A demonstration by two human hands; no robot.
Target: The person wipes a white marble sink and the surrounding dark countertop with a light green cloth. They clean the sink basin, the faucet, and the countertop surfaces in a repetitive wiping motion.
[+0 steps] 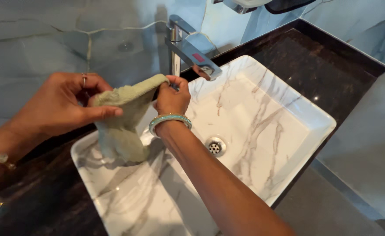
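A pale green cloth (121, 126) hangs over the left part of a white marble-patterned sink (284, 113). My left hand (65, 105), with a ring on one finger, pinches the cloth's upper left edge. My right hand (172, 97), with a light blue bangle on the wrist, grips the cloth's upper right corner just below the tap. The cloth is stretched between both hands and its lower part dangles into the basin.
A chrome tap (188, 48) stands at the back of the sink, its spout reaching over the basin. A metal drain (215, 147) sits in the basin's middle. A dark stone counter (332, 65) surrounds the sink, with pale marble wall behind.
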